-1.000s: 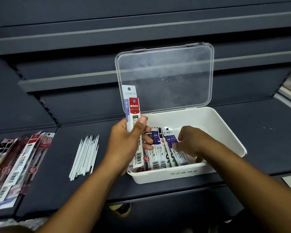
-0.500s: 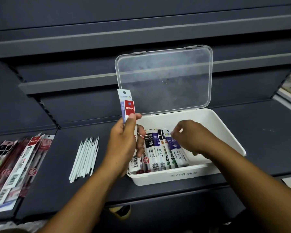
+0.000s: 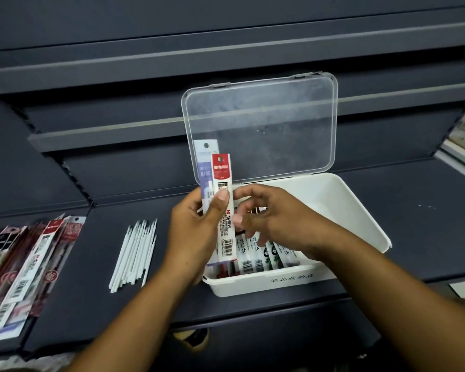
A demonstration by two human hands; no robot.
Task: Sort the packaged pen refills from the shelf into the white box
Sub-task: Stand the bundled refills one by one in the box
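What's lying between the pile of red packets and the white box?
In the head view, a bundle of thin white sticks lies on the dark grey shelf between them.

Single head-worn wide-angle view, forward and down, close above the shelf (image 3: 419,226).

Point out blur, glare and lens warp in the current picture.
Head view: the right hand is smeared by motion; the packs at far left are soft; the shelf rails bow from the wide lens; the clear lid carries faint haze, no hard glare; the red pack in the left hand is fairly sharp.
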